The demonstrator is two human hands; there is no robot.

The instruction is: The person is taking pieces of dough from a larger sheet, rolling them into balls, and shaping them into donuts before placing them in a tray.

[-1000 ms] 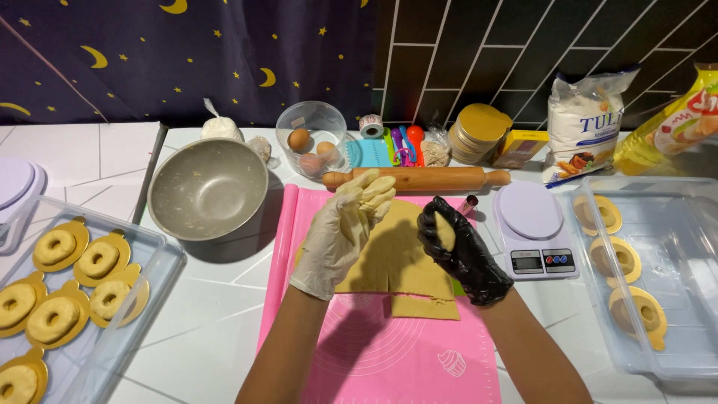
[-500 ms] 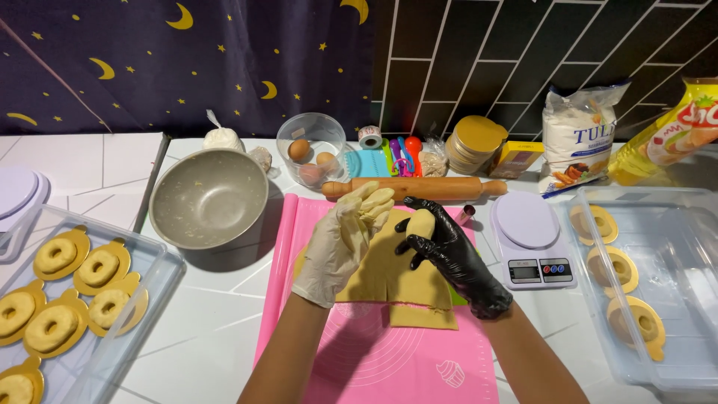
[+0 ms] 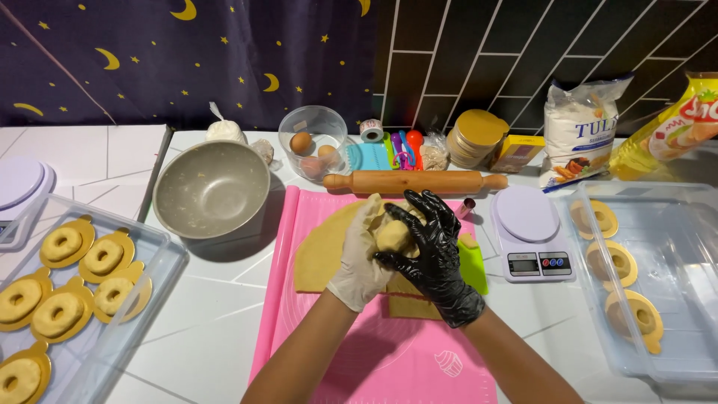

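My left hand (image 3: 360, 258), in a cream glove, and my right hand (image 3: 430, 251), in a black glove, are cupped together around a lump of tan dough (image 3: 393, 236). They are held just above a rolled sheet of the same dough (image 3: 318, 254) lying on a pink silicone mat (image 3: 351, 352). A cut strip of the sheet shows below my wrists. A green scraper (image 3: 473, 265) lies on the mat at the right of my right hand. A wooden rolling pin (image 3: 415, 182) rests across the mat's far end.
A metal bowl (image 3: 212, 188) stands left of the mat. A clear tray (image 3: 149, 247) with several ring-shaped doughs on gold cards is at far left; a similar tray (image 3: 673, 299) is at right. A white scale (image 3: 529, 233), an egg bowl (image 3: 314, 138), a flour bag and an oil pouch line the back.
My hands were pulling at the dough sheet, fingers spread over it. Now they have closed together around a gathered lump of dough above the sheet.
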